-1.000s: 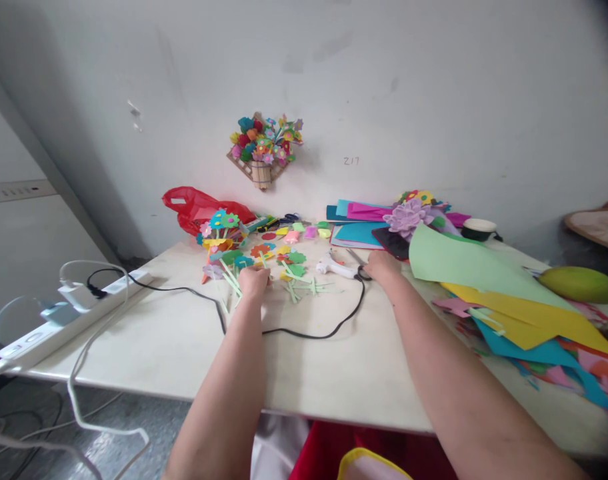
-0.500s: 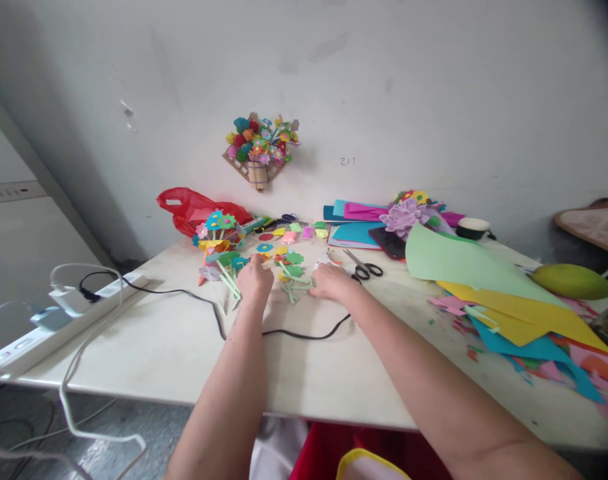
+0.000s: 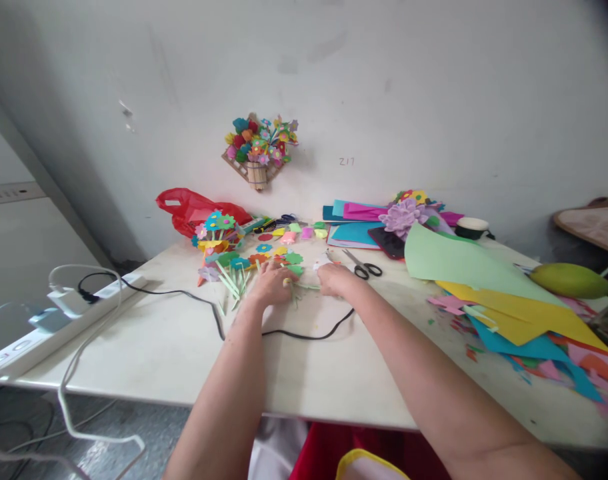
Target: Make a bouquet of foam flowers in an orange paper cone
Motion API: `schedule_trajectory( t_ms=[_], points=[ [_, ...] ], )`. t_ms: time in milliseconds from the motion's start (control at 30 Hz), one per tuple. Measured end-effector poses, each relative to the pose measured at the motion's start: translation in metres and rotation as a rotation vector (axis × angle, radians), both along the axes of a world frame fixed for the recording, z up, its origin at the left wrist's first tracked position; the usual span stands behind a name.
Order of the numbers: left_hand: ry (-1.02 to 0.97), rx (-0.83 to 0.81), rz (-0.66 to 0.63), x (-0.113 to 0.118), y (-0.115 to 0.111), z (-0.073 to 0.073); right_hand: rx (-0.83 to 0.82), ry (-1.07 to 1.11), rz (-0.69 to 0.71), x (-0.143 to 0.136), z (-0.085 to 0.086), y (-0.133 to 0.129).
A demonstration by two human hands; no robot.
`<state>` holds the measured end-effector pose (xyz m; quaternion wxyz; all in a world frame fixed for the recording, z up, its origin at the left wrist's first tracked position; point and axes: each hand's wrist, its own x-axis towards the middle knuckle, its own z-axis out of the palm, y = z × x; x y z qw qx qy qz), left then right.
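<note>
My left hand (image 3: 273, 285) is curled low over the tabletop, closed on some light green paper strips (image 3: 296, 295) whose ends stick out beside its fingers. To the right, my right hand (image 3: 335, 280) is closed at the end of a pale green strip (image 3: 310, 287); its fingertips are partly hidden. More loose green strips (image 3: 229, 280) lie left of my left hand. Just beyond the hands are flower-shaped cutouts, among them a green one (image 3: 295, 258) and a blue one (image 3: 264, 247). Scissors (image 3: 368, 270) with black handles rest right of my right hand.
A black cable (image 3: 304, 337) crosses the table nearer to me. A power strip (image 3: 59, 327) sits at the left edge. Coloured sheets (image 3: 484, 267) and scraps cover the right side. A red plastic bag (image 3: 199, 210) stands at the back left.
My left hand has shifted right, from the left strips to those in the middle, and now covers them. My right hand has moved slightly right.
</note>
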<state>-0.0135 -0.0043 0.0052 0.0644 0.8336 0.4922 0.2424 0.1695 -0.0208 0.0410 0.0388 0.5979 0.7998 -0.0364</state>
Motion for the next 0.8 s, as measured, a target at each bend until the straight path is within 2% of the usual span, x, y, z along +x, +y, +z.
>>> schedule_trajectory(
  t_ms=[100, 200, 367, 567, 700, 800],
  points=[
    [-0.039, 0.01, -0.043, 0.004, 0.001, -0.001, -0.005, 0.01, -0.02, 0.005, 0.006, -0.001],
    [0.004, 0.032, -0.05, 0.013, 0.0, -0.001, 0.018, 0.014, -0.049, 0.01, 0.011, 0.001],
    [0.097, 0.067, -0.037, 0.024, -0.002, 0.0, 0.075, 0.008, -0.058, 0.018, 0.017, 0.003],
    [0.09, 0.07, -0.019, 0.027, 0.001, -0.003, 0.061, 0.09, -0.079, 0.022, 0.022, 0.001],
    [0.031, 0.056, -0.003, 0.028, 0.006, -0.007, 0.1, 0.261, -0.082, 0.028, 0.016, 0.006],
    [-0.062, 0.013, 0.042, 0.027, 0.009, -0.009, 0.073, 0.537, -0.13, 0.03, 0.006, 0.013]
  ],
)
